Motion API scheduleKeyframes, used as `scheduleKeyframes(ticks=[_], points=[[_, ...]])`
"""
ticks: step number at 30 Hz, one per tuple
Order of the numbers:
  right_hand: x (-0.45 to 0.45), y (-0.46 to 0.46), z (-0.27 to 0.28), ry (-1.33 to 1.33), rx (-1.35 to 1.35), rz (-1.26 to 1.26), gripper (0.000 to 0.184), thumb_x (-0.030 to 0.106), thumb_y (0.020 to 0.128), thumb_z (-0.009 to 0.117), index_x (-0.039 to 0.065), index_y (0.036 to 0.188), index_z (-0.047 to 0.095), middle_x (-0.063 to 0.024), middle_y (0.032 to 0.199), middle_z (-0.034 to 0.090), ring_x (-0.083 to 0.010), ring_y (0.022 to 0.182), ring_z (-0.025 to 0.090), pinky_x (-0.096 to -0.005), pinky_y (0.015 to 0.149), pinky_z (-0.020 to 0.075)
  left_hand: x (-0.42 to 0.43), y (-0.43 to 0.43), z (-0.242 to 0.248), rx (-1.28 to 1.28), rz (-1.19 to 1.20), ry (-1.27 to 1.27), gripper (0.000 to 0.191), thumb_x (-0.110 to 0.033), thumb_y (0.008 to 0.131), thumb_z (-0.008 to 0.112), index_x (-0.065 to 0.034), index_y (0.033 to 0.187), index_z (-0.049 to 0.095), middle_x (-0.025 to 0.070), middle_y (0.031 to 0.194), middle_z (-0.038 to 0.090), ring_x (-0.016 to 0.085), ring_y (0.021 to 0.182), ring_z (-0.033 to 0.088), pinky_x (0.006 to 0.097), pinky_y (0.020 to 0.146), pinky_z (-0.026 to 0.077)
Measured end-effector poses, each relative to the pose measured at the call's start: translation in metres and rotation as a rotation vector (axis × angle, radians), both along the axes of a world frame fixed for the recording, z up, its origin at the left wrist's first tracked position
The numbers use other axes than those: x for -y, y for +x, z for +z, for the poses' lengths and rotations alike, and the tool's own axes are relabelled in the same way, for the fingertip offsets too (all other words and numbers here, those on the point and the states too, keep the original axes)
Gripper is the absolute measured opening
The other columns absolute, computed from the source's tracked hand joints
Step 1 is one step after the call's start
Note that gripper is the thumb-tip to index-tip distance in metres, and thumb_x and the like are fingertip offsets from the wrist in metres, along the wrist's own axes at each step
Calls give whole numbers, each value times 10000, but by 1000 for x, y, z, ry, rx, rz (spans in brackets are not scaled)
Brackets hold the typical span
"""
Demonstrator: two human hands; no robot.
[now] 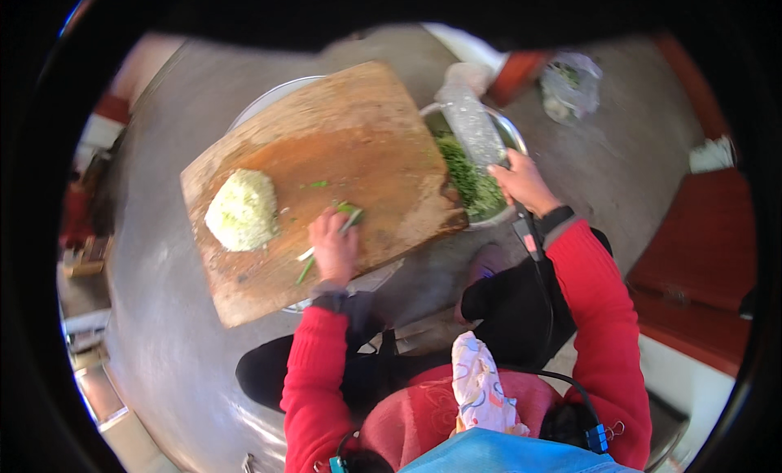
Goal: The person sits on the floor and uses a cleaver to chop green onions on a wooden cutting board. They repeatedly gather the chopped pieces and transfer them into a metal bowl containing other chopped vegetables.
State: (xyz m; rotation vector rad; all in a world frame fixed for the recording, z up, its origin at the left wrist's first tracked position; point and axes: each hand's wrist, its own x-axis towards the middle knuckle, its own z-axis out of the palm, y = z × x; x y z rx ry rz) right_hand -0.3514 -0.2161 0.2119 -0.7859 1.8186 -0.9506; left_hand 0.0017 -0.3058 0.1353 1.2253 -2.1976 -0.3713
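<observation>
My left hand [335, 244] rests on a wooden cutting board [366, 106] with its fingers closed over a few green-and-white stalks [350, 218], which look like scallions. A mound of finely chopped pale vegetable [242, 210] lies on the board to the left of that hand. My right hand [526, 183] grips the handle of a broad-bladed kitchen knife [470, 125], its blade speckled with chopped bits. That blade hangs over a metal basin [519, 134] partly filled with chopped greens [458, 168]. The basin stands against the board's right side.
A pale round rim [269, 100] shows from under the board's far edge. On the concrete floor [165, 241] at the far right sits a clear plastic bag [571, 85] with vegetables. Red wooden furniture [690, 241] stands to the right. A cable [545, 302] hangs by my right wrist.
</observation>
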Motion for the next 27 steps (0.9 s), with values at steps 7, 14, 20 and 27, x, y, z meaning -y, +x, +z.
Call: scheduleKeyframes(ticks=[7,14,20,27], points=[[26,53,25,31,35,202,163,145,910,606,27,1010,554,6,616,492,-75,422,453,-249,371,378,15,-49,11,-19,25,60,224,-183,783,685,-100,987,646,111,1111,605,340,1039,542,456,885,441],[39,73,21,-36,-244,430,219,180,873,640,4,889,512,-128,654,556,-260,523,555,-388,486,432,76,-2,13,27,274,47,256,-201,864,616,-72,1083,650,136,1146,616,341,1090,543,441,934,434],[46,87,14,-107,-498,572,272,216,852,651,7,893,482,-242,761,594,-469,777,573,-513,656,441,49,-19,6,-100,13,198,249,-133,896,574,-45,1126,616,169,1112,612,357,1066,558,421,909,457],[48,98,20,-59,-534,747,281,219,850,653,3,914,485,-268,780,595,-486,817,569,-542,668,427,27,-27,16,-222,-76,278,345,-121,749,743,-51,1055,600,146,1135,572,360,1052,538,422,910,455]])
